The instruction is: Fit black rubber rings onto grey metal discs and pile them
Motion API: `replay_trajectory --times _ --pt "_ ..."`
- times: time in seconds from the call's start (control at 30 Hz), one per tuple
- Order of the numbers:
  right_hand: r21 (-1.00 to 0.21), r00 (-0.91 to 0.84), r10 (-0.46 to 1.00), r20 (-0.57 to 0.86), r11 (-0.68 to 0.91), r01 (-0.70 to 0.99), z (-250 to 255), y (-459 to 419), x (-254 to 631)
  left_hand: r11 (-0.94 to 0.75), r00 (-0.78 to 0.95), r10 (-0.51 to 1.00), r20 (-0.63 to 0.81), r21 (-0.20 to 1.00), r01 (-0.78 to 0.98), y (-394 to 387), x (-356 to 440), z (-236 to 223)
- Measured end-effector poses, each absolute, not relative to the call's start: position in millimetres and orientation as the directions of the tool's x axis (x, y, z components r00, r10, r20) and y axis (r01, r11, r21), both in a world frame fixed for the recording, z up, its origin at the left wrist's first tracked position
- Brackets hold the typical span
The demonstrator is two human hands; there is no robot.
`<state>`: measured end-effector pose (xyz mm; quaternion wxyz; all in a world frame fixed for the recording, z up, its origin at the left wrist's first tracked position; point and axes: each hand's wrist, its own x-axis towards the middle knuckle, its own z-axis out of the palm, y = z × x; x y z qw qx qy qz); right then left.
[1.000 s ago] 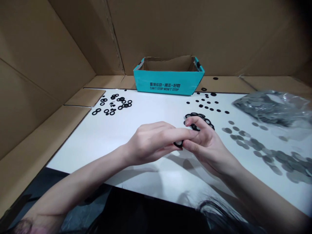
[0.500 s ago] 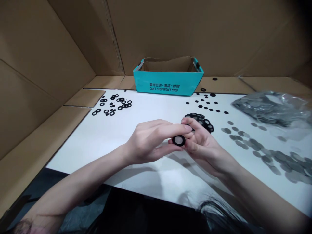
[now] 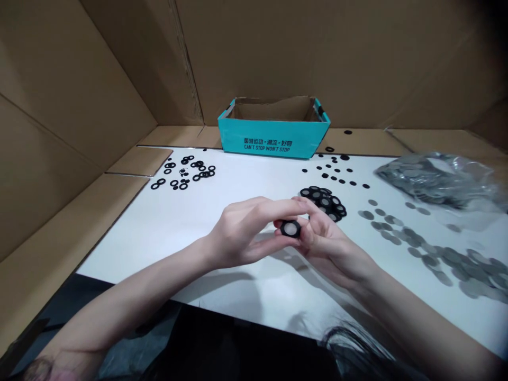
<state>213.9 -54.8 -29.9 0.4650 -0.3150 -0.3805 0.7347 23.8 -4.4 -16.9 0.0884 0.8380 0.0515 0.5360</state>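
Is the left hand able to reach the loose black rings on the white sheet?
Probably yes, once it lets go: the left hand shares a grey-centred black ring with the right hand, and only white sheet lies between it and the loose black rings.

Okay, so from where I'm sitting, both bare arms come up from the bottom corners and meet near the middle. My left forearm [image 3: 130,301] angles up and to the right, and my left hand [image 3: 244,233] lies nearly sideways, with the index finger on top and the thumb underneath, pinched in. My right forearm [image 3: 420,312] slants in from the other corner, and my right hand [image 3: 327,243] tilts up with its fingers [image 3: 313,211] curled inward. The two hands are right up against each other, working close together, and neither wrist is bent much.
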Motion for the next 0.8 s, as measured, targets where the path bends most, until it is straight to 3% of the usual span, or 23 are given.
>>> replay_trajectory --times 0.2,0.47,0.53,0.63,0.7,0.8 --pt "-0.8 -0.468 0.878 -0.104 -0.353 -0.485 -24 -54 212 -0.98 0.39 0.179 0.903 0.197 -0.006 -5 25 -19" --pt "-0.909 -0.364 0.926 -0.101 -0.234 -0.344 -23 -48 217 -0.943 0.461 0.275 0.844 0.33 -0.041 -4 21 -16" --pt "-0.972 -0.239 0.969 -0.062 -0.113 -0.206 -20 -42 231 -0.929 0.498 0.325 0.804 0.37 0.007 4 12 -13" --pt "-0.969 0.064 0.981 0.184 0.17 0.179 -14 -31 260 -0.896 0.469 0.43 0.771 0.427 0.12 23 -10 -7" --pt "-0.832 0.111 0.934 0.34 0.244 0.498 -12 -23 279 -0.846 0.418 0.529 0.738 0.494 0.198 38 -28 -3" --pt "-0.604 0.013 0.942 0.335 0.204 0.77 -13 -13 294 -0.744 0.35 0.668 0.656 0.591 0.313 59 -53 0"
